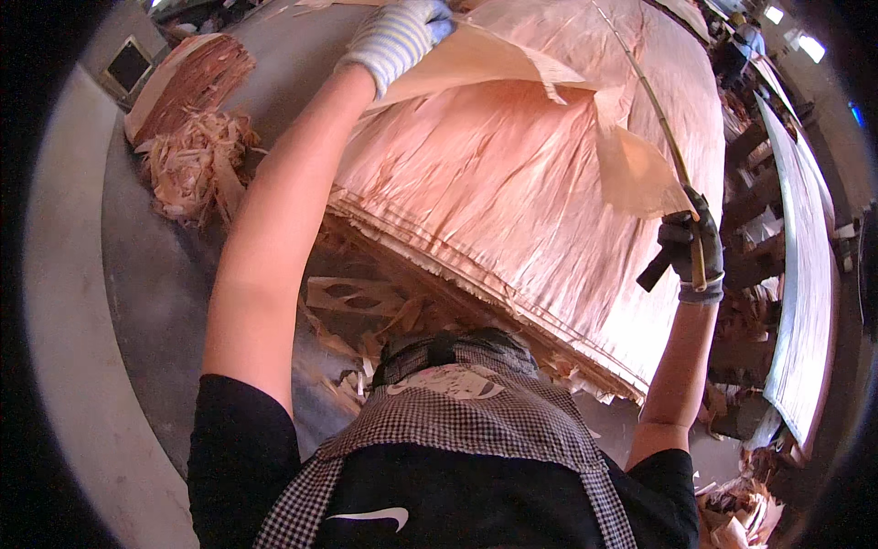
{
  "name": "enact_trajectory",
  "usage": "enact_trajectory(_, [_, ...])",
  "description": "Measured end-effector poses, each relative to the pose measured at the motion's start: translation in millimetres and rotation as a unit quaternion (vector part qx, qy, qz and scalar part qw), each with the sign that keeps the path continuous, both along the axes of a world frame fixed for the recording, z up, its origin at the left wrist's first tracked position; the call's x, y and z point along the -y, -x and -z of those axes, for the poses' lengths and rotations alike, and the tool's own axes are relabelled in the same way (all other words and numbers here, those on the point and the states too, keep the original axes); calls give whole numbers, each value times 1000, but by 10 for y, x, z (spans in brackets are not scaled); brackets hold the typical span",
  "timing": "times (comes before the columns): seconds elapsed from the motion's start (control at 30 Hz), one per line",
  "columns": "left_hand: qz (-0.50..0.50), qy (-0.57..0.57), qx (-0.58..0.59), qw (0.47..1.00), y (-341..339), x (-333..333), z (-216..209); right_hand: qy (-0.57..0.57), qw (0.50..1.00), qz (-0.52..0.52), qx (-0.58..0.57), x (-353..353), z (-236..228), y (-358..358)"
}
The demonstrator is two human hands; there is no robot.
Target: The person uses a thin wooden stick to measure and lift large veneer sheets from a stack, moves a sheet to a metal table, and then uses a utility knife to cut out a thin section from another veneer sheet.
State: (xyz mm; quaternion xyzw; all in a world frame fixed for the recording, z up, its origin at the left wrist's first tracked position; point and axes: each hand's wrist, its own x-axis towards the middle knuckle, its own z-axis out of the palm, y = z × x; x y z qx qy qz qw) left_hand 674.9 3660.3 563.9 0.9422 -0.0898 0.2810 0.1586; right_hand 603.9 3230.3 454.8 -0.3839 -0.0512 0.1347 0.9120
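Note:
A large stack of thin reddish wood veneer sheets (476,192) lies in front of me, its ragged edges towards my body. My left hand (398,41), in a white glove with pale stripes and bluish fingertips, is closed at the far left on a loose tan veneer piece (485,59) that runs out over the stack. At the stack's right side, my right hand (697,242), in a black glove, grips a long thin stick (672,146) pointing away from me. A dark flat piece (653,272) juts from under that hand. Beside its fingers hangs another tan veneer piece (640,174).
Curled veneer scraps (197,165) and a reddish veneer bundle (192,82) lie on the floor at the left. More scraps (357,297) lie below the stack's near edge. To the right stands another pale stack (800,274). A person (748,41) is at the far right.

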Motion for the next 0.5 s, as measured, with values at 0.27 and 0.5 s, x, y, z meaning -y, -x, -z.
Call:
enact_trajectory(0.27, [119,-58,-23,991,397,-35,-46,24,999,-22,-28,-60,226,97])
enact_trajectory(0.5, [179,-28,-162,970,933,241,879,108,978,115,-137,-399,633,520])
